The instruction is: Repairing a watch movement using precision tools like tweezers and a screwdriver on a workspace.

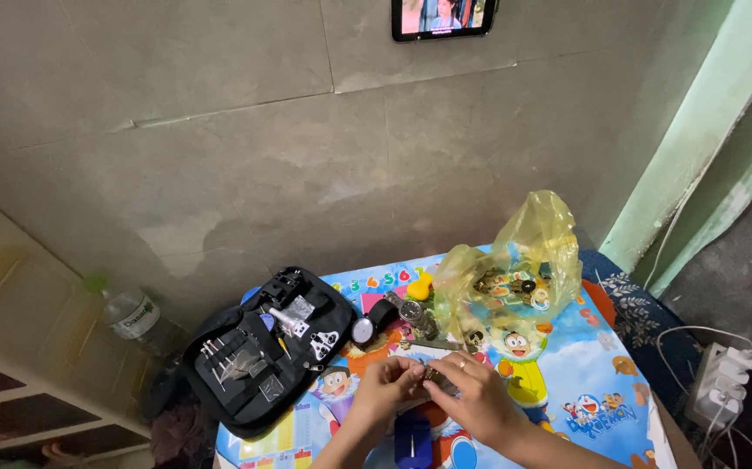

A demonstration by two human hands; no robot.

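hands: left hand and right hand both pinch one small metal part between them
watches: two, just above hands
bags: one yellow plastic bag upper right; one black tool case left, open

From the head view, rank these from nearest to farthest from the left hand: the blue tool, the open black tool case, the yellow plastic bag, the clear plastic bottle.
1. Small blue plastic tool: just below the left hand, at the table's near edge.
2. Open black fabric tool case: to its left.
3. Crumpled yellow plastic bag: up and to the right, behind the right hand.
4. Clear plastic bottle: far left, off the table, past the case.
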